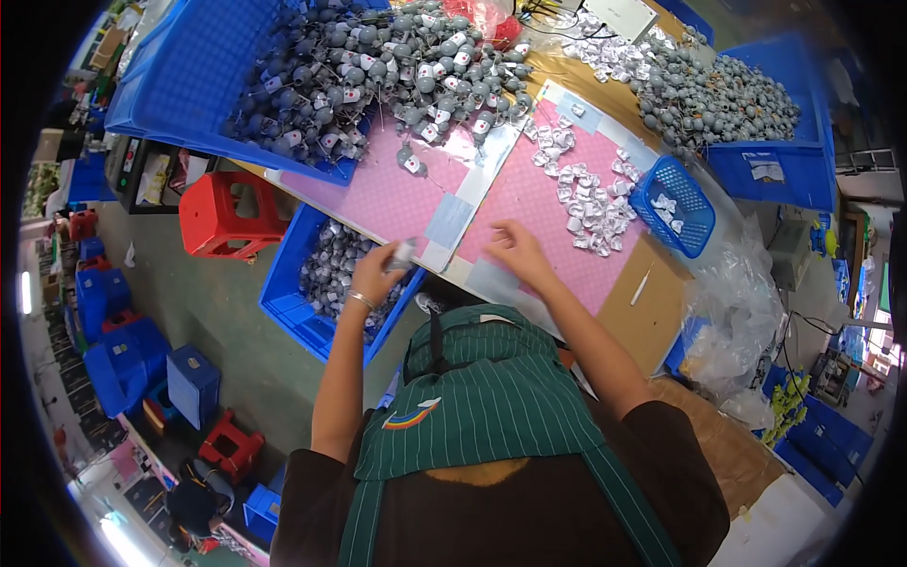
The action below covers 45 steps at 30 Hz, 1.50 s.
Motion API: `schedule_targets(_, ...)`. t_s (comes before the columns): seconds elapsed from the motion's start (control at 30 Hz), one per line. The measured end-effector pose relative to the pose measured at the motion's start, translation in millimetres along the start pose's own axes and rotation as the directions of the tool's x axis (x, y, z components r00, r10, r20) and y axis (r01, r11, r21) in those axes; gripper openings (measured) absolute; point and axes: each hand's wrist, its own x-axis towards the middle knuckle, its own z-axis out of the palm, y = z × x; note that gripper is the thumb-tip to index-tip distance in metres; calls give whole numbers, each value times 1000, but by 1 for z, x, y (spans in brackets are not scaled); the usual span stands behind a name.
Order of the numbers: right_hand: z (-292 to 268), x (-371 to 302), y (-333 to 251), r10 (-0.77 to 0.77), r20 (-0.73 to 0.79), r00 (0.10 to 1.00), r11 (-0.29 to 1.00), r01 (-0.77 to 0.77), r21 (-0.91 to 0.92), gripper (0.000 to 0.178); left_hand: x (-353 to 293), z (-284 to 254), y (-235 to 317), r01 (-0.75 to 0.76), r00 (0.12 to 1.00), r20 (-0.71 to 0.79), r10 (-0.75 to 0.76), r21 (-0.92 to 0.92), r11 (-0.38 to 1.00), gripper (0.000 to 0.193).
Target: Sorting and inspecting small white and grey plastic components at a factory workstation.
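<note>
Left hand (374,276) pinched 1 grey-white piece (404,252) beside the near table edge, above blue crate (295,326). Right hand (516,249), fingers loosely apart, was over pink mat (525,200).

The left hand (376,274) holds a grey-and-white piece (404,252). White pieces (597,225) lie at the right hand's (516,249) two o'clock.

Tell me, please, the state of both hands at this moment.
Left hand: closed, holding a small, blurred grey-and-white piece.
Right hand: open, loosely bent, nothing visible in it.
</note>
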Motion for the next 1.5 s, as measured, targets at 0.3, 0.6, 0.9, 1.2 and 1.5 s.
schedule_targets(0.3, -116, 10, 69, -50, -583, 811, 660, -412, -629, 31, 76, -11, -47, 37, 943, -332, -5, 90, 995, 36)
schedule_targets(0.6, -93, 20, 90, -255, -499, 828, 410, -375, -831, 34, 209, 20, -11, -320, 843, -69, 534, 734, 600, 17)
schedule_targets(0.9, -98, 9, 94, -341, -411, 845, 440, -243, -864, 29, 197, 19, -22, -347, 904, 128, 409, 777, 525, 11)
schedule_targets(1.2, -83, 0, 55, -165, -485, 859, 874, -100, -475, 34, 104, 40, 17, 4, 996, -81, -47, -461, 887, 33)
schedule_targets(1.5, -13, -6, -57, -37, -114, 993, 919, 79, 386, 28, 46, 43, 100, 112, 978, 185, 95, -853, 510, 49)
